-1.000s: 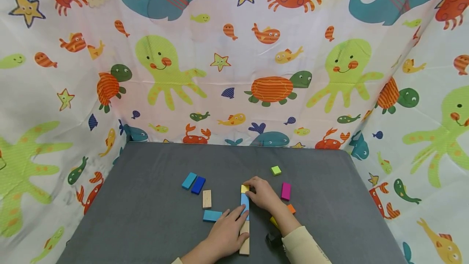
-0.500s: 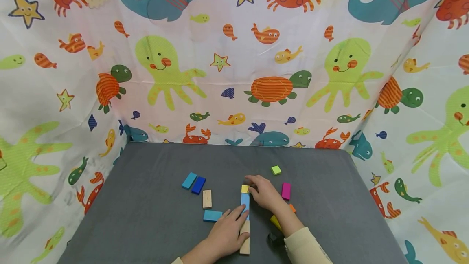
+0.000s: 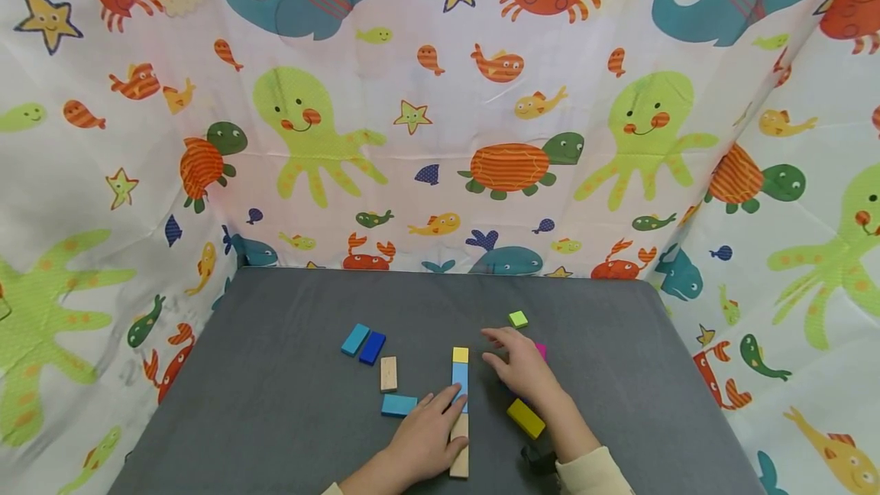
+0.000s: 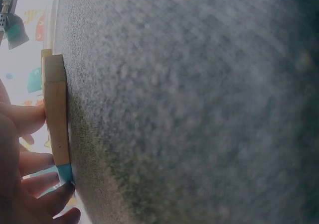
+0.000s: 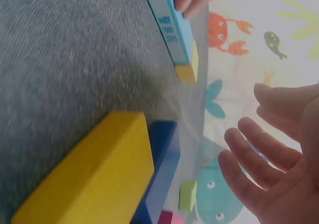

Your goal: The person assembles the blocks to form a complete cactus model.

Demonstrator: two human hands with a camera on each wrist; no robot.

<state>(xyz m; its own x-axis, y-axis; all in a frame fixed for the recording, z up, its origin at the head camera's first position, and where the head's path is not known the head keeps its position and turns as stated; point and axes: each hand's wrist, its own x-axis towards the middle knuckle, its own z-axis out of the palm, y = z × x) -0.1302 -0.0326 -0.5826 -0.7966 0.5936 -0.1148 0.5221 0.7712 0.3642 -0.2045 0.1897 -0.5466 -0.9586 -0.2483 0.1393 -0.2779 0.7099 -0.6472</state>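
A straight row lies on the table: a plain wooden block, a light blue block and a small yellow block at the far end. Across the wooden and light blue blocks rests my left hand, fingers extended; in the left wrist view its thumb touches the wooden block. My right hand hovers right of the row, fingers loosely spread and holding nothing. It partly covers a magenta block. Below its wrist lies a larger yellow block, beside a dark blue block in the right wrist view.
Left of the row lie a blue block, a small wooden block, a dark blue block and a teal block. A green cube sits beyond the right hand. Printed cloth hangs behind the grey table.
My right hand has left the small yellow block and moved right, now over the magenta block. The larger yellow block has come into fuller view. My left hand stays in place.
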